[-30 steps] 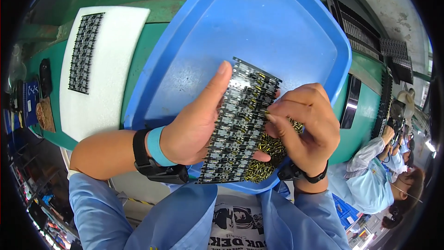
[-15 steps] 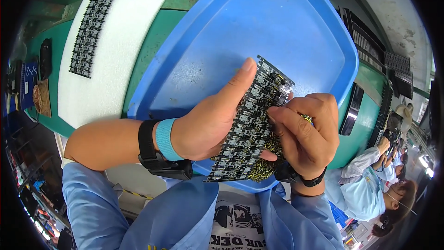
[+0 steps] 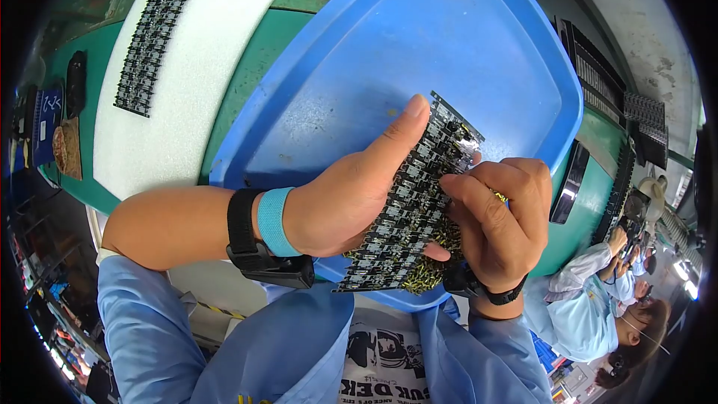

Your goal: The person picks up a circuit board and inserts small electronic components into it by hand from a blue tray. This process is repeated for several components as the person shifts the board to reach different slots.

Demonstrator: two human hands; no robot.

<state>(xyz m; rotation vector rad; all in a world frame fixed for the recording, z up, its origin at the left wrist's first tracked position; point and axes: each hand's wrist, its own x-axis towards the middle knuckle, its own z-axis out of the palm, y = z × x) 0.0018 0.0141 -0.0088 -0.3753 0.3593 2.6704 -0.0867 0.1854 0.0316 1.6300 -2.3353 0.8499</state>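
A dark printed circuit board panel, packed with rows of small parts, tilts over the near part of a large blue tray. My left hand grips the panel, its thumb along the left edge and fingertips showing beneath. At the panel's right side is my right hand, thumb and index finger pinched together close to the surface. Anything between those fingertips is too small to make out. Beneath the panel and my right hand lies a heap of tiny brass-coloured pieces, partly hidden.
A white foam sheet on the green table at left bears another board panel. Right of the tray lies a dark flat device. Black racks stand at far right. Another person works at lower right.
Both hands and the panel have shifted slightly rightward in view, and the foam sheet has moved up a little in the picture. The grip on the panel and the right hand's pinch look the same.
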